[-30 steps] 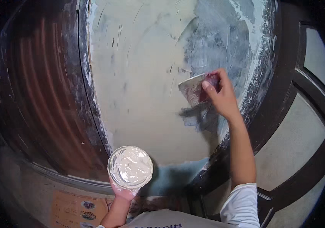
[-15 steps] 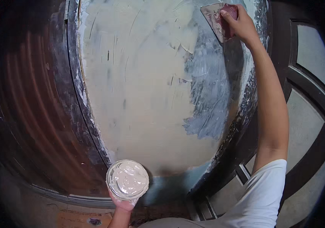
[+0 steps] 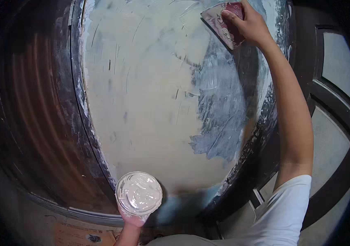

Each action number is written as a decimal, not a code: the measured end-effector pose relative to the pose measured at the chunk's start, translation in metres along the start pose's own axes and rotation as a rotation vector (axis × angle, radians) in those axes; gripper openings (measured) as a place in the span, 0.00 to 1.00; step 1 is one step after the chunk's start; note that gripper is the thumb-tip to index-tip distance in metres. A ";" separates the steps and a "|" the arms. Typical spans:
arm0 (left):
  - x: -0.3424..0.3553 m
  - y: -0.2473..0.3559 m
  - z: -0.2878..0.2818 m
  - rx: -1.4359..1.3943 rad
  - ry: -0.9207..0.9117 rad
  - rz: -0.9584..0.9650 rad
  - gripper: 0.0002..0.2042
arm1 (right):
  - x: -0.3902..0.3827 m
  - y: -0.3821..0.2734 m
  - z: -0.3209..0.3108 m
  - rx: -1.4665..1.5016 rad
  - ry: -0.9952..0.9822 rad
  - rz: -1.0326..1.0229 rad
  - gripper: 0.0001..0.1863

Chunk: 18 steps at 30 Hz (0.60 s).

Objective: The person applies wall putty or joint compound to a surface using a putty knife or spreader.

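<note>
My right hand [image 3: 251,22] grips a putty knife [image 3: 223,25] with a broad, putty-smeared blade and a dark red upper part. Its blade lies against the upper right of a panel [image 3: 142,102] coated in cream putty. Beside and below the blade runs a rough blue-grey patch [image 3: 221,98] where the cream coat is thin or absent. Low in front of me, my left hand [image 3: 133,218] supports a round tub [image 3: 139,193] from beneath. Glossy, pale putty fills the tub, and some is smeared on my fingers.
Dark, paint-spattered frame edges border the panel on both sides. A brown wooden surface [image 3: 31,119] stretches along the left. To the right stands a dark frame with pale panes [image 3: 330,127]. Flattened cardboard [image 3: 82,235] lies on the floor at lower left.
My right hand has moved the putty knife left and slightly down across the panel. The view has shifted a little. My left hand still holds the tub at nearly the same place.
</note>
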State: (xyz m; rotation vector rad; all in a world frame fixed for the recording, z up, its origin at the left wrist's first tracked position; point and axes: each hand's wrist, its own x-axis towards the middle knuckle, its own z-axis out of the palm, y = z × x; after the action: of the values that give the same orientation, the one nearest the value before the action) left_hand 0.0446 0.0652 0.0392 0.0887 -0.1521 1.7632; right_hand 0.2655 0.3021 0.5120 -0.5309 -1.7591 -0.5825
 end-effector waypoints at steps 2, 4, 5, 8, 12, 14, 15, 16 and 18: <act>0.000 -0.009 0.007 -0.120 0.028 0.008 0.32 | 0.004 0.001 0.000 0.066 -0.254 -0.023 0.23; 0.000 -0.014 0.000 -0.066 0.022 0.030 0.33 | 0.008 0.010 0.008 -0.177 -0.212 -0.323 0.24; 0.003 -0.016 -0.005 -0.011 0.020 0.033 0.33 | 0.008 0.004 0.001 -0.095 -0.179 -0.192 0.24; 0.005 -0.024 -0.008 -0.029 0.020 0.025 0.34 | 0.028 0.014 -0.006 -0.141 0.077 -0.004 0.26; 0.003 -0.032 -0.004 0.072 -0.022 0.074 0.32 | 0.025 -0.011 -0.002 0.089 -0.177 -0.117 0.28; 0.003 -0.034 -0.002 0.082 0.004 0.081 0.31 | 0.029 -0.026 0.002 -0.140 -0.325 -0.205 0.27; 0.002 -0.036 0.000 0.039 0.009 0.078 0.31 | 0.039 -0.015 0.009 -0.188 -0.239 -0.246 0.26; 0.002 -0.038 0.002 -0.005 0.015 0.075 0.31 | 0.048 -0.007 0.016 -0.236 -0.152 -0.287 0.26; 0.006 -0.039 -0.001 0.005 0.044 0.101 0.31 | 0.054 -0.009 0.002 -0.134 -0.029 -0.055 0.26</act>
State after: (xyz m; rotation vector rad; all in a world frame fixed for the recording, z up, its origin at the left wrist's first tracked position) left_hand 0.0818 0.0784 0.0406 0.0462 -0.1220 1.8647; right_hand 0.2448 0.2999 0.5632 -0.5874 -1.7744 -0.7391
